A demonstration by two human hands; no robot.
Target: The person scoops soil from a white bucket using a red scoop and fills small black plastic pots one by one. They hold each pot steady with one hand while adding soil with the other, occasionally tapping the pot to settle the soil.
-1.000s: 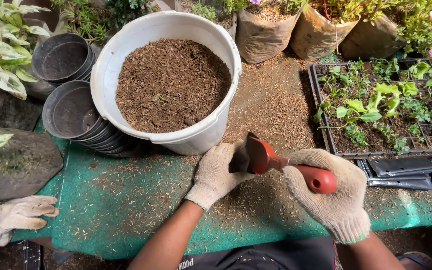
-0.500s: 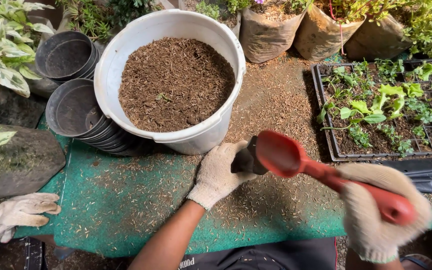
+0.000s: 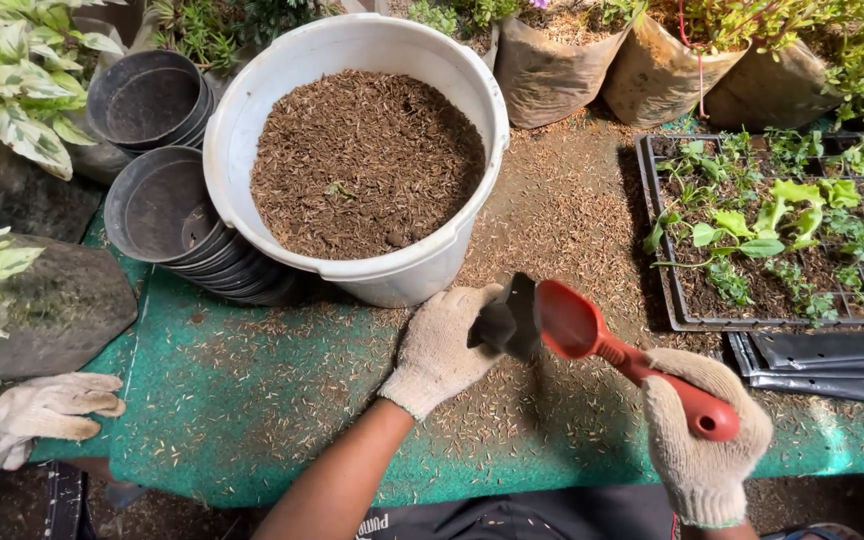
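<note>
My left hand (image 3: 439, 347), in a knitted work glove, grips a small black plastic pot (image 3: 505, 320) just in front of the white bucket (image 3: 237, 135). My right hand (image 3: 702, 430), also gloved, holds a red trowel (image 3: 592, 335) by its handle. The trowel's scoop rests against the black pot's open side. The bucket holds brown husk-and-soil mix (image 3: 364, 160) nearly to the rim. Both hands hover over a green mat (image 3: 252, 400) strewn with husks.
Two stacks of black pots (image 3: 157, 205) lie left of the bucket. A seedling tray (image 3: 772, 225) sits at right, with flat black bags (image 3: 822, 360) below it. A spare pair of gloves (image 3: 47, 410) lies at lower left. Bagged plants line the back.
My right hand swung out to the right with the trowel, then drew back a little. The scoop now sits against the pot. My left hand stayed in place.
</note>
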